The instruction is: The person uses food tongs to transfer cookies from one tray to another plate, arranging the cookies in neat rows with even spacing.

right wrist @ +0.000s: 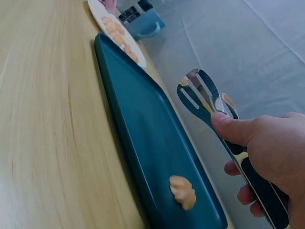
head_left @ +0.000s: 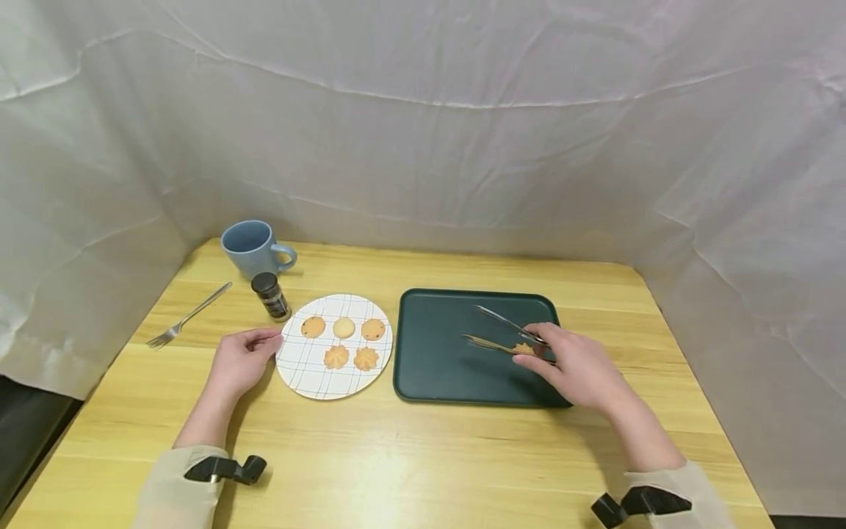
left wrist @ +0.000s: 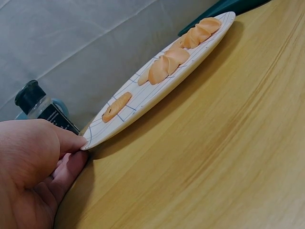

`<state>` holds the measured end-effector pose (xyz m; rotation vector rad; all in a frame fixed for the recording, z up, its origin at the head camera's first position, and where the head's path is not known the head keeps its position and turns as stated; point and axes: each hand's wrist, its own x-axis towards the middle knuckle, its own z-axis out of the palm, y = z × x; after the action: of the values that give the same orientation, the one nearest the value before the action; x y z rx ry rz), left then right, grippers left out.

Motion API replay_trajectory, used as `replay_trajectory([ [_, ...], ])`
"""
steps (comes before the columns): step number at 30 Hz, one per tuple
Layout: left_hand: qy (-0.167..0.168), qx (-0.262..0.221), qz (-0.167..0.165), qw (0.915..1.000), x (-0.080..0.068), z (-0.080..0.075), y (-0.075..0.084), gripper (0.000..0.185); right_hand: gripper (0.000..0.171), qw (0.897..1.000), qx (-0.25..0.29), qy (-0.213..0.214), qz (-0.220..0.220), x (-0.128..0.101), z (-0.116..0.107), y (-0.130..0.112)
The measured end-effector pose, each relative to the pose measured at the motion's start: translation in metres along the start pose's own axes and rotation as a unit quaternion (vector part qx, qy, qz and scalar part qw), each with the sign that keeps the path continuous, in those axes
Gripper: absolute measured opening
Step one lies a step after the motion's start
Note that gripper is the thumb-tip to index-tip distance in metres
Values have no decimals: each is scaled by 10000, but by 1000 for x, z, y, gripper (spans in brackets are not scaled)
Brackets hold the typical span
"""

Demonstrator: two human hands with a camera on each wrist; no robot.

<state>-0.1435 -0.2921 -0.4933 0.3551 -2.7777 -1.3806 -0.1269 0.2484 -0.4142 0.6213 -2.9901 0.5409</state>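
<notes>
My left hand [head_left: 244,360] pinches the left rim of a round white plate [head_left: 300,376] with blue grid lines, thumb on top and fingers below. On the plate lie three round cookies [head_left: 344,328] in a back row and two swirl-shaped cookies [head_left: 336,357] in front. Metal tongs [right wrist: 194,98] are gripped in my right hand [head_left: 581,367], above the right part of a dark green tray [head_left: 436,360]. The tongs' arms stand apart with nothing between their tips. One swirl-shaped cookie [right wrist: 182,192] rests on the tray; the head view shows it between the tongs' arms.
A blue mug [head_left: 251,253] stands at the table's back left, with a black-capped jar [head_left: 272,297] before it. Left of the jar lies a fork [head_left: 192,314]. Pale cloth [head_left: 423,162] hangs behind and beside the wooden table [head_left: 410,463].
</notes>
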Motion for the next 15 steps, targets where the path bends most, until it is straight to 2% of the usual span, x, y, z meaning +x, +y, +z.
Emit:
replay_trajectory([
  [8,12,-1,42,10000,-2,-1,2,40,61,9998,-109,-12,169,-14,-4,17],
  [15,34,16,85,10000,-2,-1,3,40,55,9996,-143,40,237,-27,-4,30],
])
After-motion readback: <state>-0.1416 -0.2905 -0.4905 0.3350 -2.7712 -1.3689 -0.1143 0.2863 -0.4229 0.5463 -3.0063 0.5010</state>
